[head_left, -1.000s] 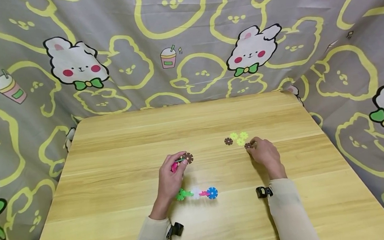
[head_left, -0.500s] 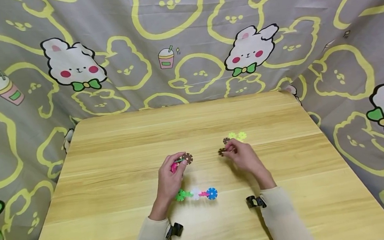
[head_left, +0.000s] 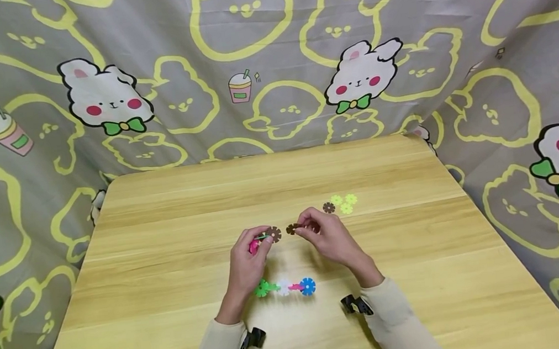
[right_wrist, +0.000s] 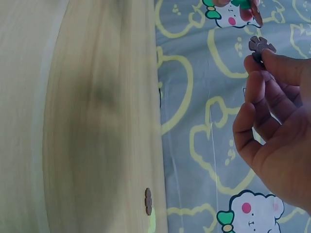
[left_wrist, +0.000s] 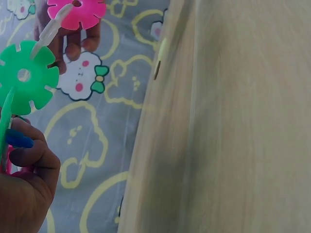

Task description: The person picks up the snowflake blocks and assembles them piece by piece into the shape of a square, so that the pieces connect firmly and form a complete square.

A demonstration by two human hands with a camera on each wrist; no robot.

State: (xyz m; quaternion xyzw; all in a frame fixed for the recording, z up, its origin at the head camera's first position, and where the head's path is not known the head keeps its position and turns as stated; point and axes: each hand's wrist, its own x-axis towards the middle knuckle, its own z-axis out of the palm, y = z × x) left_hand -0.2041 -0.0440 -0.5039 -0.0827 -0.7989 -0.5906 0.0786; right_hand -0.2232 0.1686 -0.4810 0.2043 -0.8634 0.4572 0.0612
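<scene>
Between thumb and fingers, my left hand point(head_left: 250, 254) pinches joined snowflake discs. A brown disc point(head_left: 275, 234) sticks out at their right end, and a pink disc point(head_left: 253, 246) shows by the palm. My right hand point(head_left: 332, 236) pinches another brown disc point(head_left: 291, 229), tilted, a short gap from the first; the right wrist view shows this brown disc point(right_wrist: 260, 44) at the fingertips. Below my hands is a colourful row of joined discs, ending in a blue disc point(head_left: 307, 287). The left wrist view has a green disc point(left_wrist: 29, 75) close up; I cannot tell whether the row joins the held pieces.
A loose brown disc point(head_left: 329, 208) and several yellow-green discs point(head_left: 345, 208) lie beyond my right hand on the wooden table point(head_left: 163, 218). A patterned curtain point(head_left: 278, 47) encloses the back and sides. Each wrist wears a black camera strap.
My right hand has carried its brown disc leftward from beside the yellow-green discs to near the left hand's brown disc. The left hand has stayed almost in place.
</scene>
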